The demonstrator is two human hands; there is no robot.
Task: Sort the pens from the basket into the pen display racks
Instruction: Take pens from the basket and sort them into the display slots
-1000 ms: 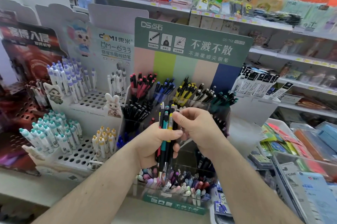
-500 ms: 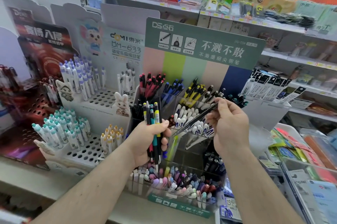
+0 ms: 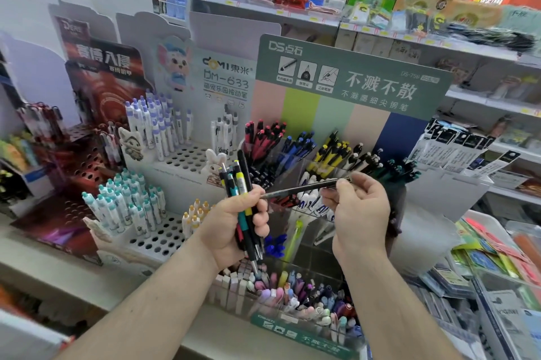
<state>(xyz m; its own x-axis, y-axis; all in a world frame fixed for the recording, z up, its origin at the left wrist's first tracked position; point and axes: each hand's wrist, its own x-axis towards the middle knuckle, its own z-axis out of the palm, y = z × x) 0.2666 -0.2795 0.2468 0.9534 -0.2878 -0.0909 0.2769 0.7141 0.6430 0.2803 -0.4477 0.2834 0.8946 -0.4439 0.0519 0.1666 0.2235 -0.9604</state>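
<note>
1. The left hand gripped a bundle of pens upright before the display rack.
2. The right hand pinched a single dark pen level.
3. Risk: the loose bundle could slip while attention went to slotting.

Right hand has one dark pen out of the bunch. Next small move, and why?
Probably carry the dark pen up to the clear rack and drop it in a matching compartment. The right hand pinches it level, apart from the bunch of pens gripped by the left hand. Its colour is hard to tell.
</note>
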